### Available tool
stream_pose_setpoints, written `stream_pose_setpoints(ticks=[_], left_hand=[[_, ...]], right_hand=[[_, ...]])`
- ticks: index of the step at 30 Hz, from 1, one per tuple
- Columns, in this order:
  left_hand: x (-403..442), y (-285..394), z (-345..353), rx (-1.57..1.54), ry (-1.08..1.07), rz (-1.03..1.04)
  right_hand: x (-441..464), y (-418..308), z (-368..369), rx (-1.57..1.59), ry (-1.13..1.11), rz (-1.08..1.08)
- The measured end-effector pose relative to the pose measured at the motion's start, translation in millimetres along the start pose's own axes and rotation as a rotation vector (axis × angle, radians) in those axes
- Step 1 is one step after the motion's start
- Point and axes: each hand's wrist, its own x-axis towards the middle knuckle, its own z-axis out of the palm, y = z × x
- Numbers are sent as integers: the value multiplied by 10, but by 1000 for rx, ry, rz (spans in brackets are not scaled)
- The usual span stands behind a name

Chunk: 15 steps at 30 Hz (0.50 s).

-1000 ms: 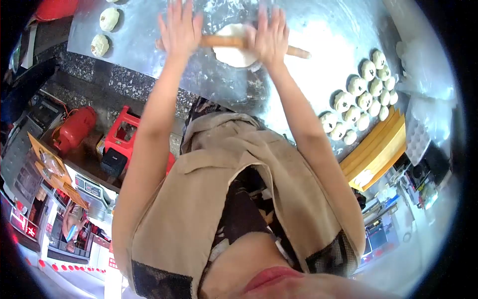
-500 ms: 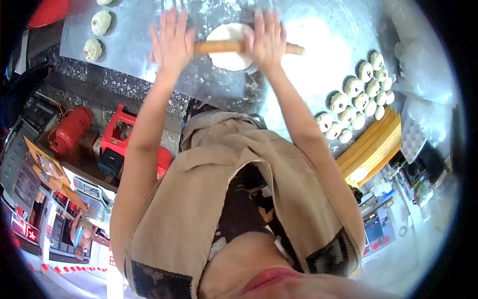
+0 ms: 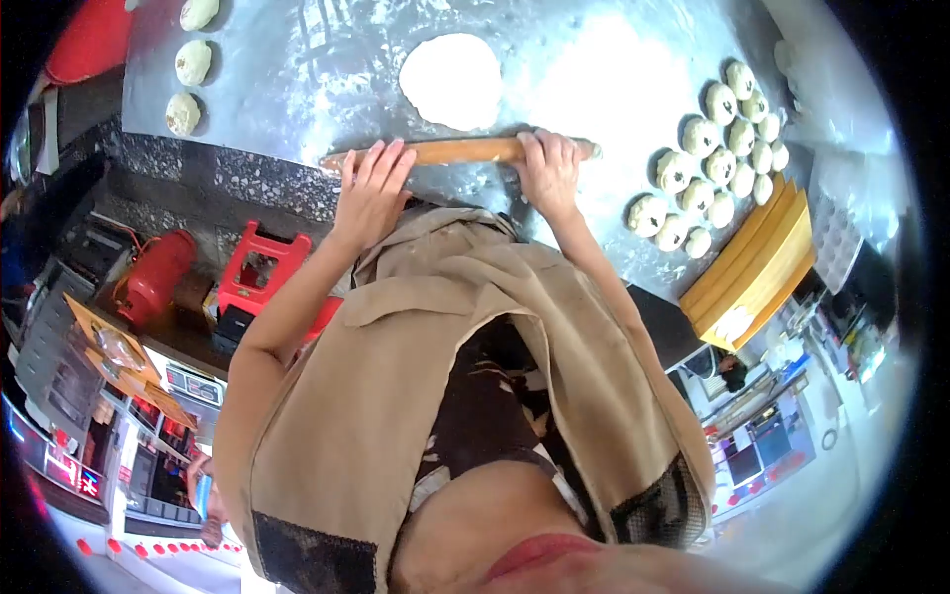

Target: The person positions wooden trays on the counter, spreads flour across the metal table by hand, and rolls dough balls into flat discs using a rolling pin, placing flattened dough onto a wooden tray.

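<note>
A wooden rolling pin [image 3: 460,150] lies across the near side of the floured metal worktop, close to my apron. My left hand [image 3: 371,193] rests its fingers over the pin's left part, and my right hand [image 3: 550,173] has its fingers curled over the right part. Just beyond the pin, apart from it, a flat round sheet of dough [image 3: 451,82] lies on the metal. The palms and thumbs are partly hidden from above.
Rows of filled dough balls [image 3: 701,138] sit at the right of the worktop [image 3: 327,59]. More dough balls [image 3: 193,62] line its left end. Stacked yellow boards [image 3: 757,267] stand at the right edge. Below left are a red stool [image 3: 259,265] and a red gas cylinder [image 3: 160,277].
Both hands have drawn the rolling pin off the dough sheet toward my body. The sheet now shows whole. The left hand's fingers have gone from stretched out to bent over the pin.
</note>
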Motion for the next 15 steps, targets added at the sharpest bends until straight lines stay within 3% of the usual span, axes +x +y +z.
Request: stream_pose_setpoints(ticks=[3,7,11,13,15], left_hand=[[310,-191,-224,77,151,141],[1318,-251,-404,200,215,378],[2605,322,-280,124,314,630],[2685,457,-269,5,372,675],[2692,425,-370,272,452,854]], right_hand=[[-206,-201,-225,178,-27,4],[-323,-465,-139,237,30,223],[-255,-388,54,151,53,413],[-264,-317,59,109,115,451],[-273,-388,74,124,124,426]])
